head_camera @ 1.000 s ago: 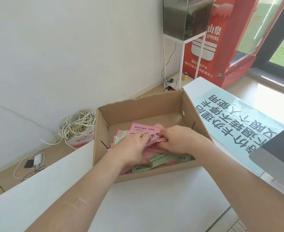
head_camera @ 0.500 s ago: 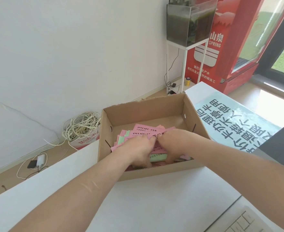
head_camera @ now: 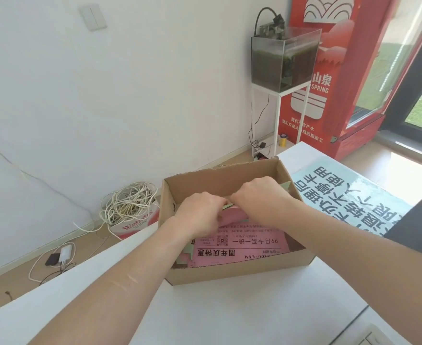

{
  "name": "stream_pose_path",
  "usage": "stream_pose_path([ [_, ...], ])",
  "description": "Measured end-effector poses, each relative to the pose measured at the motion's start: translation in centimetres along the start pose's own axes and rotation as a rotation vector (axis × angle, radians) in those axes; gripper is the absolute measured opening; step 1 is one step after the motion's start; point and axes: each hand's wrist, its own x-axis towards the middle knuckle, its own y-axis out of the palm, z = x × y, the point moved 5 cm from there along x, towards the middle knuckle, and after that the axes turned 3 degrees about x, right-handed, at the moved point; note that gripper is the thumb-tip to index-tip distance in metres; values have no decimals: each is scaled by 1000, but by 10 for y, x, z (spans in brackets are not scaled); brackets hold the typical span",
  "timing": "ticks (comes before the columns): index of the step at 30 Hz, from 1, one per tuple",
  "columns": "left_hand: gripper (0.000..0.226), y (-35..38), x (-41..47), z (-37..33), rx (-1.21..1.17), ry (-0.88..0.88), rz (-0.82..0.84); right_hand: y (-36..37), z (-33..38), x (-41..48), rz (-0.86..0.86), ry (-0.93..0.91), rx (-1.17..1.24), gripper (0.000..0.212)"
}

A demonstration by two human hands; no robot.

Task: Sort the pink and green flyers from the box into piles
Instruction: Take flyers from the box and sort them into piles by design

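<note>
One cable coil (head_camera: 128, 202) lies on the floor. On the white table (head_camera: 230, 314), one cardboard box (head_camera: 230, 272) is seen. Inside it, the flyer stack (head_camera: 239, 245), pink mixed with green and uncountable, is gripped by the left hand (head_camera: 200, 215) and right hand (head_camera: 257, 197), two hands pressed close together.

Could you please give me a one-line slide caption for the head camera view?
Left hand and right hand grip pink and green flyers inside the cardboard box on the white table.
</note>
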Motion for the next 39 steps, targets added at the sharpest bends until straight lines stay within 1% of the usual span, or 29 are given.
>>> stream_pose_path([
  [1,23,-15,-5,3,5,-4,-83,-19,-1,-2,-34,11,-19,20],
  [4,23,-71,-33,13,70,-23,-290,-86,4,-11,-144,58,-70,21],
  [7,41,-127,-89,33,192,-87,-483,-150,32,-26,-339,42,-102,18],
  [8,38,-137,-112,43,245,-128,-527,-166,47,-31,-407,28,-81,20],
  [10,17,-142,-165,66,338,-233,-568,-182,87,-36,-555,-28,27,23],
  [12,20,-128,-221,86,357,-316,-600,-177,137,-35,-688,-136,165,26],
  [14,26,-89,-272,103,345,-309,-667,-152,193,-32,-747,-256,258,17],
  [15,32,-61,-294,110,341,-315,-644,-135,223,-30,-738,-298,286,15],
  [16,34,-27,-315,116,320,-341,-588,-112,254,-28,-702,-340,308,18],
  [17,36,12,-333,121,270,-370,-505,-90,282,-28,-607,-367,331,18],
  [18,45,55,-348,122,216,-397,-347,-61,309,-28,-496,-402,340,15],
  [19,57,96,-361,118,173,-400,-137,-33,333,-31,-355,-424,324,18],
  [20,65,127,-374,112,134,-431,53,-8,352,-35,-202,-448,305,26],
  [21,67,144,-384,106,75,-438,162,9,362,-42,-53,-413,331,32],
  [22,68,149,-393,101,3,-448,195,19,365,-47,44,-366,405,38],
  [23,67,150,-399,101,-113,-473,165,21,367,-53,139,-335,462,49],
  [24,65,149,-405,104,-215,-462,158,25,365,-56,204,-307,489,59],
  [25,64,146,-409,108,-301,-448,140,23,363,-60,266,-271,525,67],
  [26,64,143,-411,114,-327,-439,87,22,363,-60,283,-226,555,69],
  [27,65,142,-413,120,-300,-416,40,19,365,-60,258,-163,573,69],
  [28,70,146,-416,122,-269,-387,33,17,368,-58,216,-106,579,70],
  [30,85,160,-421,125,-218,-365,73,22,381,-59,205,-29,522,73],
  [31,87,167,-423,125,-200,-358,79,27,387,-62,227,-6,501,73],
  [33,76,169,-429,127,-214,-329,-10,27,389,-66,203,49,466,69],
  [34,68,166,-432,129,-208,-312,-80,24,387,-67,163,67,450,65],
  [36,57,163,-437,132,-193,-309,-153,21,384,-71,108,88,466,57],
  [37,57,165,-437,132,-187,-309,-158,22,384,-72,103,105,502,55],
  [39,68,168,-436,126,-163,-303,-135,25,383,-76,93,131,592,59],
])
